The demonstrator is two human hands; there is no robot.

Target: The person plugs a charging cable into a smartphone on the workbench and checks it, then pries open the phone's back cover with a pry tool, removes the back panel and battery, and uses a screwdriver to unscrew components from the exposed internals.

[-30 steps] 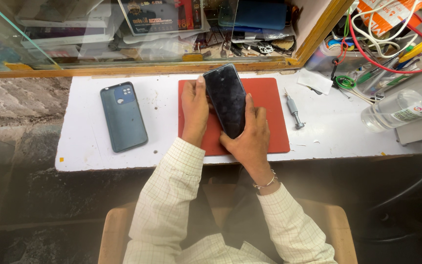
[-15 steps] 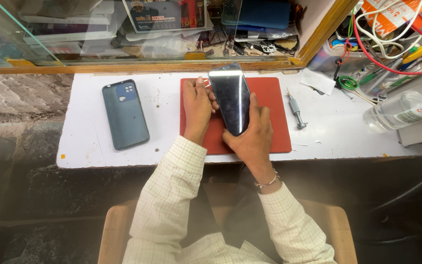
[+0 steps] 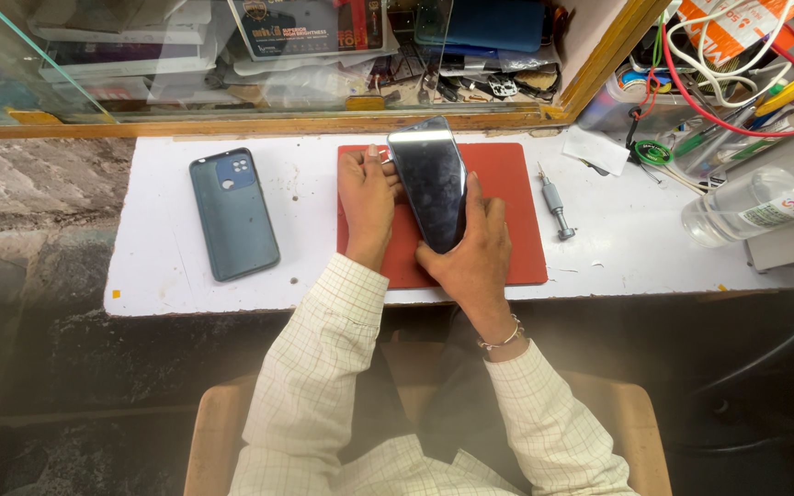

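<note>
A black smartphone (image 3: 430,179) with a glossy screen stands tilted above the red work mat (image 3: 512,216). My right hand (image 3: 470,257) grips its lower end, thumb on the right side. My left hand (image 3: 367,204) rests on the mat against the phone's left edge, holding a small thin tool at that edge near the phone's top corner. A dark teal phone case (image 3: 232,213) with a camera cutout lies flat on the white table (image 3: 158,276), to the left of the mat.
A small grey screwdriver (image 3: 555,204) lies right of the mat. A clear plastic bottle (image 3: 755,204) lies on its side at the far right, with tangled cables (image 3: 728,64) and tools behind it. A glass case (image 3: 232,55) with a wooden frame runs along the back edge.
The phone has tipped more upright and its screen now catches the light. My left hand's fingers have shifted up along the phone's left edge. The case has not moved.
</note>
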